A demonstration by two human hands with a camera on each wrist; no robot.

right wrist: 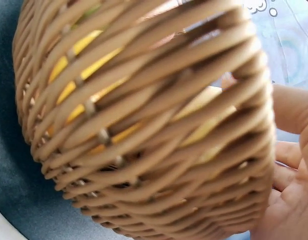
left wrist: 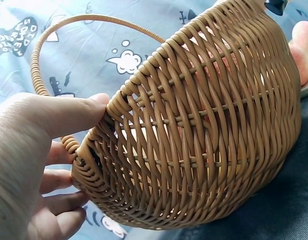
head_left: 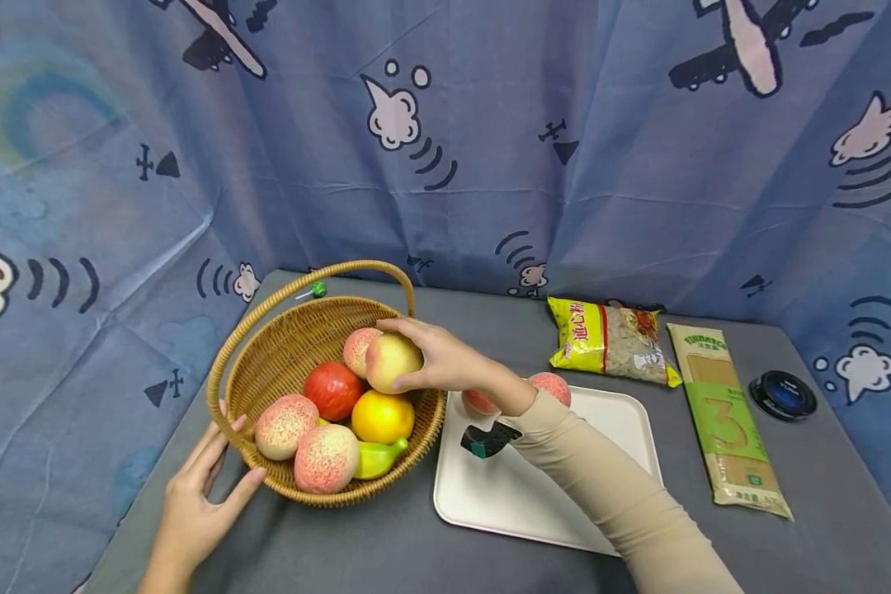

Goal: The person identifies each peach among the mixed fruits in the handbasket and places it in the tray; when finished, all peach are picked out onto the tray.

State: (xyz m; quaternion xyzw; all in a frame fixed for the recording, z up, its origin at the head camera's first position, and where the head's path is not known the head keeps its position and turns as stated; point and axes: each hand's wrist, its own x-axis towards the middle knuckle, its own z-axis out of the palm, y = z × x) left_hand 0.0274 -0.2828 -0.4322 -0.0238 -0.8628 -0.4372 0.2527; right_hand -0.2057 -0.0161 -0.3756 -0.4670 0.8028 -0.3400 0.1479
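A wicker basket [head_left: 267, 346] with a tall handle stands at the left of the table. My left hand [head_left: 196, 499] grips its left rim near the handle's foot; in the left wrist view the thumb [left wrist: 78, 112] lies on the rim. Over the basket's right side, my right hand [head_left: 449, 355] holds a yellowish peach [head_left: 392, 363] between thumb and fingers. Beneath and around it lie a red apple [head_left: 332, 390], an orange [head_left: 383, 417], a banana [head_left: 377, 459] and pink-speckled peaches [head_left: 327, 459]. In the right wrist view, wickerwork [right wrist: 143, 120] hides the held peach's underside.
Right of the basket lies a white tray [head_left: 549, 511] with peaches [head_left: 551, 386], partly behind my right forearm. Farther right are a yellow macaroni bag [head_left: 612, 342], a green noodle pack [head_left: 728, 421] and a black round object [head_left: 783, 395]. A green lollipop [head_left: 318, 289] lies behind the basket.
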